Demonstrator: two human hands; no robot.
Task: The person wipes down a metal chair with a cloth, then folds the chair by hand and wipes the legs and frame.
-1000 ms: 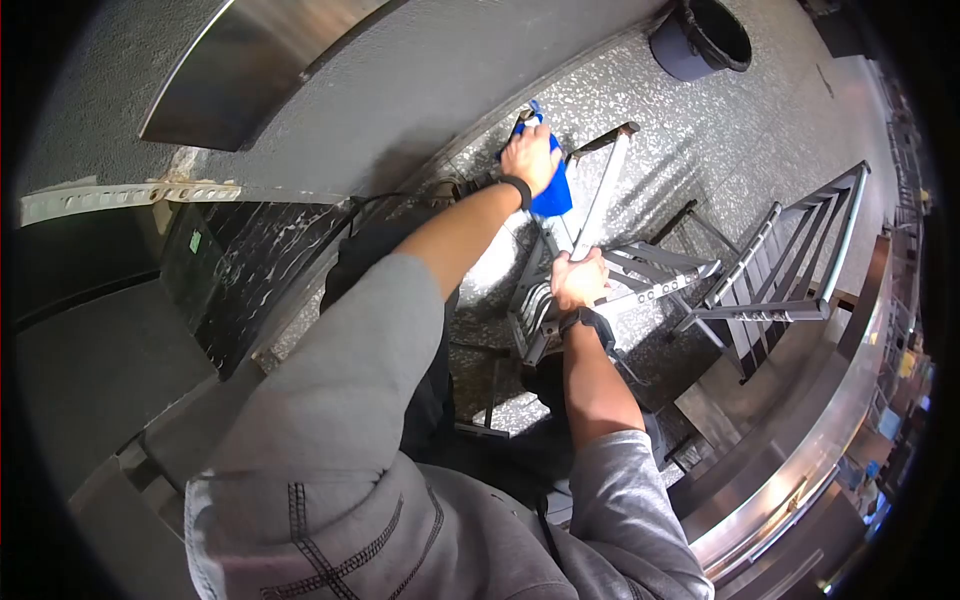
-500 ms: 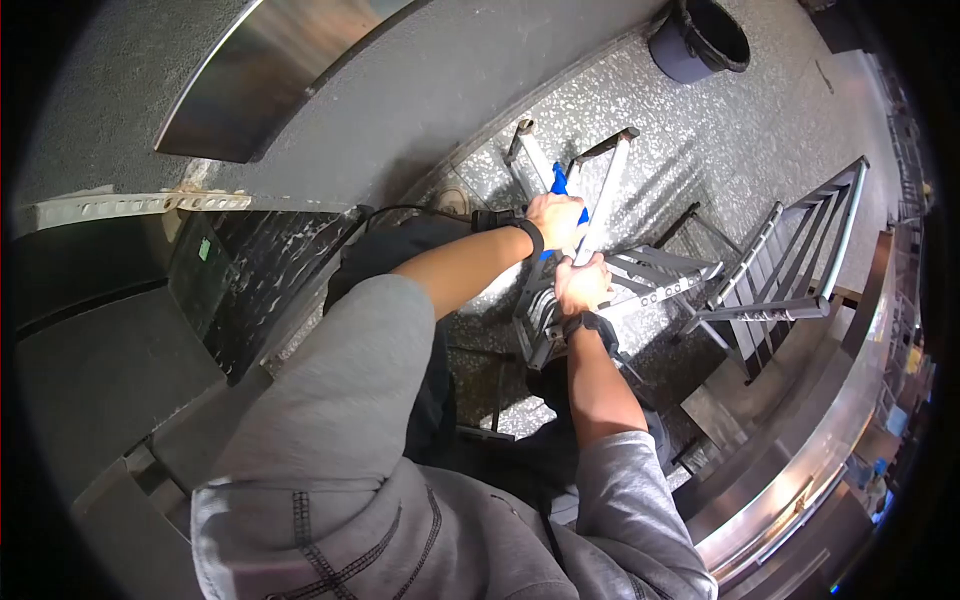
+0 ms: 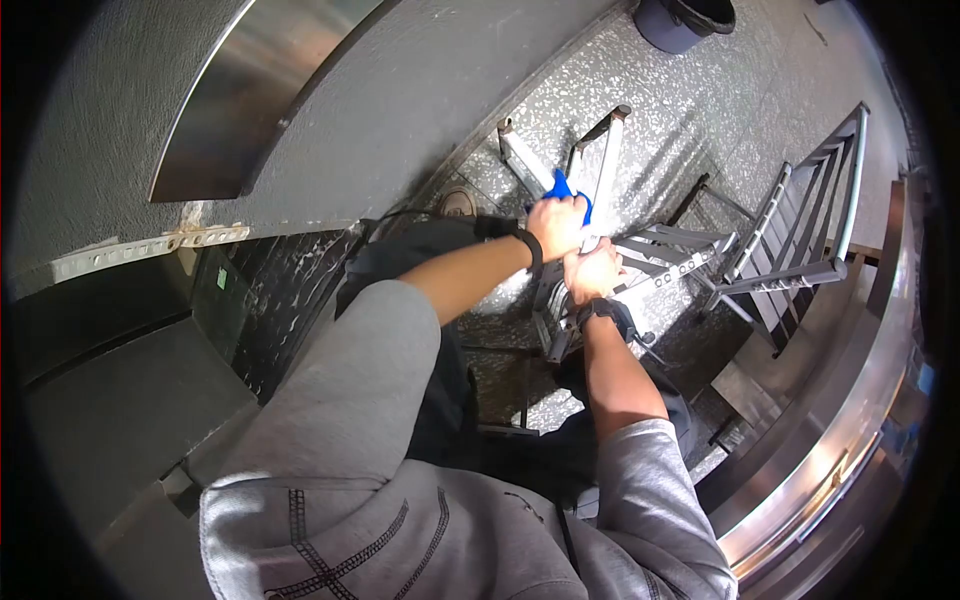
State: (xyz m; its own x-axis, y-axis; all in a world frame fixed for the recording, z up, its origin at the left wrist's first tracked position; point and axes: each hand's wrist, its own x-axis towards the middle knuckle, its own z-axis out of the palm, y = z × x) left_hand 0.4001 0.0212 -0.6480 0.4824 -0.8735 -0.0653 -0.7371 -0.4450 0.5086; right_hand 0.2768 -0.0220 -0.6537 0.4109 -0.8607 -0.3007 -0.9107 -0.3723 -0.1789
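A metal rack (image 3: 607, 165) with slatted shelves and pale tube legs stands tilted in front of me. My left hand (image 3: 557, 226) is closed around a blue cloth (image 3: 562, 186), pressing it against one of the rack's legs; the cloth sticks out beyond the fingers on both sides. Just below and to the right, my right hand (image 3: 594, 270) wraps round the same rack near where a leg meets the slatted part. The two hands are close together. Its fingers hide exactly which bar the right hand grips.
Another slatted metal rack (image 3: 800, 230) stands to the right. A dark bucket (image 3: 682, 30) sits on the speckled floor (image 3: 690, 85) at the top. A grey wall (image 3: 400, 110) runs along the left, and a steel counter edge (image 3: 850, 440) lies at the right.
My left hand and the cloth have shifted slightly along the leg, and more blue cloth shows above the fingers. My right hand keeps its grip. The whole view has tilted a little.
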